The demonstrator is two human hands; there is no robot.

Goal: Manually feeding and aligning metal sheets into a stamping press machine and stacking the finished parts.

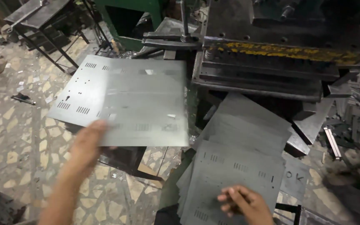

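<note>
Your left hand (87, 143) grips the near edge of a punched metal sheet (126, 100), fingers closed on the rim; motion blur hides the exact hold. The sheet hangs flat and nearly level above the patterned floor (17, 137), just left of the press (271, 54), with rows of small slots along its left side and a few square holes near its middle.

Your right hand (244, 204) rests palm down on top of a stack (238, 166) of similar sheets, fingers loosely curled and close together, fingertips touching the top sheet. It holds nothing. The stack leans fanned out at the foot of the press, its top sheet showing the same slot rows.

Metal offcuts (351, 125) lie heaped to the right of the press. A dark metal stand (42, 25) is at upper left.
</note>
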